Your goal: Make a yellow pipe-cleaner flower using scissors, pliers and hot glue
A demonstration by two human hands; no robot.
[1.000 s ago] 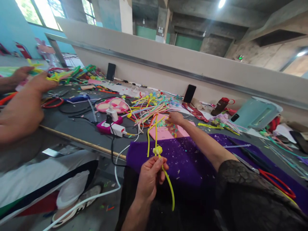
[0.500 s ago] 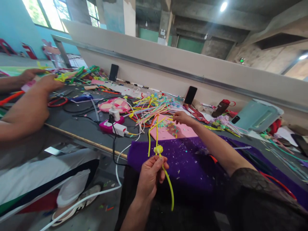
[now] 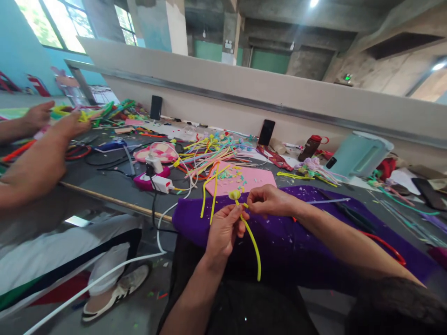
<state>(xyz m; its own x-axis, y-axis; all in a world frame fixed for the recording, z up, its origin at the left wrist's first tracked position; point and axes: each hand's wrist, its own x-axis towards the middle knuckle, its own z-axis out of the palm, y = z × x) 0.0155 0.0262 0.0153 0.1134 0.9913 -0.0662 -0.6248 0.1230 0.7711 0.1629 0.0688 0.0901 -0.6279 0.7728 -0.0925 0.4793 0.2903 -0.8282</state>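
Note:
My left hand (image 3: 226, 228) pinches a yellow pipe-cleaner flower (image 3: 235, 194) just under its round bloom. Its fuzzy stem (image 3: 255, 249) curves down below my fingers. Close on the right, my right hand (image 3: 267, 200) has its thumb and fingers pressed together on a short yellow pipe-cleaner piece (image 3: 246, 205), its tip against the stem by my left fingertips. Beyond them lies a pink sheet (image 3: 261, 177) strewn with small cut bits. Two long yellow pipe cleaners (image 3: 214, 195) hang over its left edge onto the purple cloth (image 3: 195, 214).
A heap of colored pipe cleaners (image 3: 223, 151) lies behind the sheet. Left are a magenta power strip (image 3: 143, 182) with white cables and a co-worker's hands (image 3: 70, 125) holding pipe cleaners. A phone (image 3: 266, 132), a brown bottle (image 3: 310, 148) and a pale-green box (image 3: 363, 156) stand along the back.
My right hand has come from the pink sheet back to my left hand, now with a short yellow piece in its fingertips. My left hand still holds the flower.

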